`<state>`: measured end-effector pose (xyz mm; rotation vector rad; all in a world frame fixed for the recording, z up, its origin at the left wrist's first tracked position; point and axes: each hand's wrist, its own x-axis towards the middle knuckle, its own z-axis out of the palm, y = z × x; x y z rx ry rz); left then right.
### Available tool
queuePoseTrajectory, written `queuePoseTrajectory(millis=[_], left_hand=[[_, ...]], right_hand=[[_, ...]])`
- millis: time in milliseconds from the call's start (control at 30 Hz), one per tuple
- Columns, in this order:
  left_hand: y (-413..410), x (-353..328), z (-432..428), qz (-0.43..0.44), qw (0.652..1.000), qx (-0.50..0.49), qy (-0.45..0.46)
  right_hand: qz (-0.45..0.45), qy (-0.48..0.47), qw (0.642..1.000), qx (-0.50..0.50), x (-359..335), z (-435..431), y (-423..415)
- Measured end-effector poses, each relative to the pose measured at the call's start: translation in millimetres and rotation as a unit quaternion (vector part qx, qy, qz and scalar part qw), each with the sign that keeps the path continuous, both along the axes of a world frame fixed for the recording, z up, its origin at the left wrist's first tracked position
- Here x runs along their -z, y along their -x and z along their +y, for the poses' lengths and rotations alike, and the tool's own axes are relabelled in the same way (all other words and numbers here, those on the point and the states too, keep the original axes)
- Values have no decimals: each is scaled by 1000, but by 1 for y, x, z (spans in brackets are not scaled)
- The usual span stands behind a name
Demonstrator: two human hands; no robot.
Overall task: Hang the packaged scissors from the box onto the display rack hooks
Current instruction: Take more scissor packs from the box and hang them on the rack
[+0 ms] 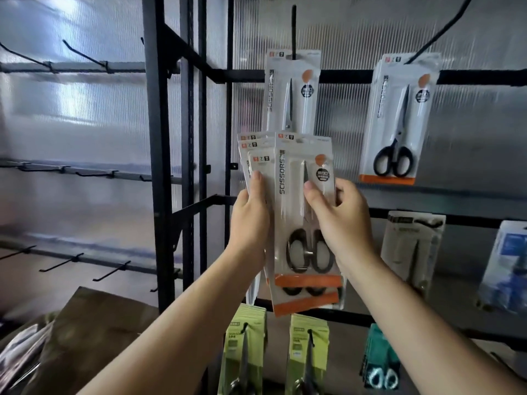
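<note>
Centre frame, a right hand (342,220) pinches a white-carded scissors pack (285,178), thumb on its face. The left hand (251,223) grips a fan of matching packs (258,161) behind it. The card reads "SCISSORS", with black handles above an orange strip. Hung packs (396,118) dangle from black hooks (293,27) at upper right. Green packs (245,343) hang lower centre, and a cardboard box (94,332) sits lower left by the black rack post (159,166).

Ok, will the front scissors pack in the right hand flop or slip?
Probably stiff: the front pack stands flat, pinched by the right hand. Its glossy plastic looks slippery, so it could slide against the packs in the left hand.
</note>
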<state>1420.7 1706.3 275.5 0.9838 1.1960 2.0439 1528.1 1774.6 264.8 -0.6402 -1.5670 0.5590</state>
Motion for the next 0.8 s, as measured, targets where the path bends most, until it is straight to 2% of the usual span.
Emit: queuePoseTrajectory(millis=[400,533,700,800], left_hand=[[10,-3,-3,47,996,-72,-26],[18,-9,-3,94,986,-131,-27],[22,-27,-7,98,984,-141,-52],[26,-37,-11,95,984,-133,-70]], right_hand=[[47,26,998,-13,-11,0,5],[-15,-37,999,24,-32,-9,2],[-10,-211,977,8,-65,-21,5],[11,-269,963,17,-87,-20,9]])
